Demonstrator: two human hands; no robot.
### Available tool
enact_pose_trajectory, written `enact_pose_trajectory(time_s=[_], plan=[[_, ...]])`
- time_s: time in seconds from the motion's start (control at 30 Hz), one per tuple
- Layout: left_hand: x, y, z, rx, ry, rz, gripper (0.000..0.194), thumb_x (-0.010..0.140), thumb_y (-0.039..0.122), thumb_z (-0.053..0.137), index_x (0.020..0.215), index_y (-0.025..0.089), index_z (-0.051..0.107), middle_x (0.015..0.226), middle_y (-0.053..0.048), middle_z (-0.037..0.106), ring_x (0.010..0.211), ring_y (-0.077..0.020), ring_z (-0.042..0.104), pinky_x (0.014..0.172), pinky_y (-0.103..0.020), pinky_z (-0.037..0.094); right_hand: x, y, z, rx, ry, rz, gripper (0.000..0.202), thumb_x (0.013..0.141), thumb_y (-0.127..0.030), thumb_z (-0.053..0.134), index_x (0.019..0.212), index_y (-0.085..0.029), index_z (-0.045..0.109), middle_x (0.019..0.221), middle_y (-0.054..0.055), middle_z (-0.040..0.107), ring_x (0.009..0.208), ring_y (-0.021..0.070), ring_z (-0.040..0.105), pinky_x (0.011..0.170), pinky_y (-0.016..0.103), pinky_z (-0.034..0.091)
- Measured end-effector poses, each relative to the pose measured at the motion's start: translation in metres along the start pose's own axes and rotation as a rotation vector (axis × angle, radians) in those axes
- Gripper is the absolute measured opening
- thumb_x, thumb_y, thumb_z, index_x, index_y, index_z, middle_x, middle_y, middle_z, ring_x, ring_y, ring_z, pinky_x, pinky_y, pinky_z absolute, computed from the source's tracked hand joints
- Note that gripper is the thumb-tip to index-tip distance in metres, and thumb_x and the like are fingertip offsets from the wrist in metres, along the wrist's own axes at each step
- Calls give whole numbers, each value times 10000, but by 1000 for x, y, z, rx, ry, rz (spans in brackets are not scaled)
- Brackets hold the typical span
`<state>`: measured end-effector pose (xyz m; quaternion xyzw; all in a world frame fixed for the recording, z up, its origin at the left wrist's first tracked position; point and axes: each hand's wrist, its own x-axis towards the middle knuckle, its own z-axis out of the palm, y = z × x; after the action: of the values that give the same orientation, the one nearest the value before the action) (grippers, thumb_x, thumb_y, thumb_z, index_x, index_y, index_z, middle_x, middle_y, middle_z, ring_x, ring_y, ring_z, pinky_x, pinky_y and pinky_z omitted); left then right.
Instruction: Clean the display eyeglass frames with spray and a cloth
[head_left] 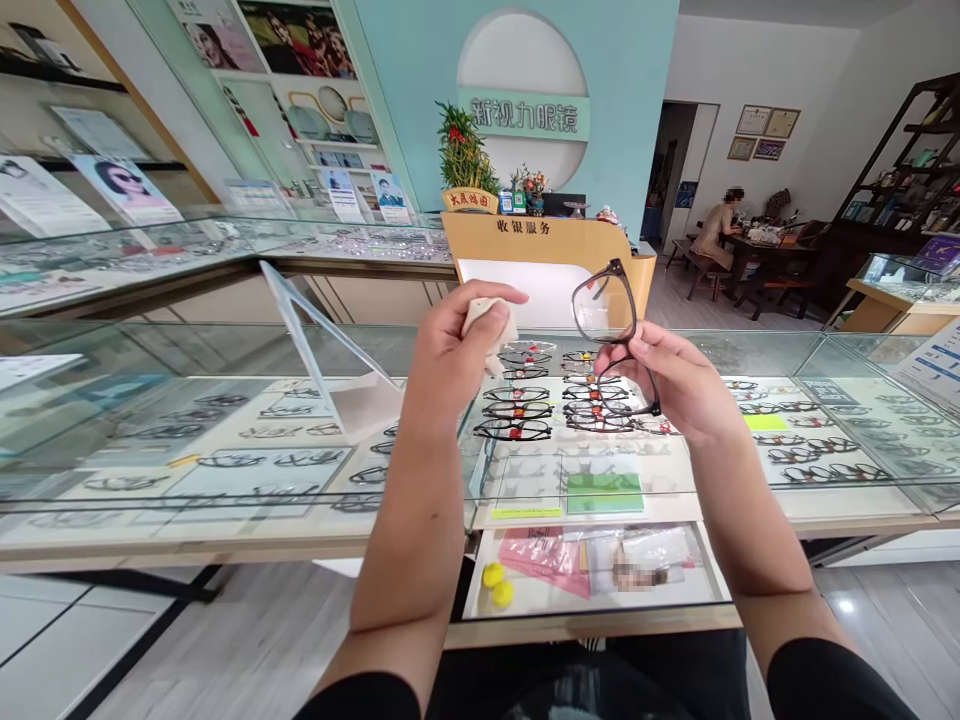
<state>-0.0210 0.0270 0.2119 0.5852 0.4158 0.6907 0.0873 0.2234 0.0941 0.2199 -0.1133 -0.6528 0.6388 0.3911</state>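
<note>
My right hand (671, 378) pinches a pair of dark-framed eyeglasses (616, 262) near the bridge. The glasses are held up on their side, one lens above the other, over the glass display case. To their left, apart from them, my left hand (459, 345) is closed on a crumpled pale cloth (491, 330) between thumb and fingers. Below both hands, rows of eyeglasses (517, 410) with small red tags lie in the glass case (420, 490).
An open drawer (592, 612) in front of me holds pink and clear packets and yellow round pieces. A tilted framed mirror (307, 340) stands on the case at left. Behind is a wooden counter (540, 245) with plants. A person (716, 232) sits at a far table.
</note>
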Motion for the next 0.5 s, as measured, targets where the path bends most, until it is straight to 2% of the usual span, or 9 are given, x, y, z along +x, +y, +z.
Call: enact_pose_trajectory(time_s=[0.07,0.13,0.2,0.27,0.33,0.4,0.5], plan=[[-1,8,1,90,-35,117,331,909,528,819,755,240,765,622,12,549,532,-115,418,482,-272,367,-1,-2,-2,-33,-18,11,346,889,-518,836,807,-234,656,909,39,763,926,199,716,928,358,560],[-2,15,3,170,-63,218,346,843,517,880,705,236,731,698,-11,624,615,-144,506,570,-302,454,-2,-3,-4,-48,-23,25,340,889,-523,837,824,-231,675,886,34,760,909,202,722,895,348,560],[-3,21,7,234,-86,297,361,752,557,949,852,251,784,912,-49,740,780,-199,624,713,-352,551,-3,-3,-4,-51,-38,34,332,891,-517,838,829,-230,684,860,28,758,897,204,724,862,336,553],[-4,24,10,304,-129,338,578,692,620,978,1110,262,805,1193,-98,774,955,-253,678,839,-397,590,-3,-3,-4,-80,-61,44,325,908,-515,820,826,-229,689,844,30,768,891,205,720,841,329,542],[-5,26,11,382,-191,341,773,698,686,957,1312,263,755,1371,-130,736,1076,-292,687,928,-431,596,-5,-4,-5,-130,-89,62,318,930,-515,791,825,-230,694,837,35,782,886,210,714,827,329,532],[-7,25,11,451,-246,337,839,733,735,915,1398,265,714,1412,-138,720,1146,-319,682,1001,-462,584,-6,-5,-6,-169,-108,78,304,946,-501,766,823,-233,691,830,36,791,874,211,707,819,331,522],[-9,24,10,500,-273,349,831,776,740,884,1434,268,695,1347,-129,743,1144,-319,685,1015,-457,578,-7,-8,-7,-206,-132,70,271,967,-448,730,806,-235,680,824,29,800,859,201,701,849,333,513]])
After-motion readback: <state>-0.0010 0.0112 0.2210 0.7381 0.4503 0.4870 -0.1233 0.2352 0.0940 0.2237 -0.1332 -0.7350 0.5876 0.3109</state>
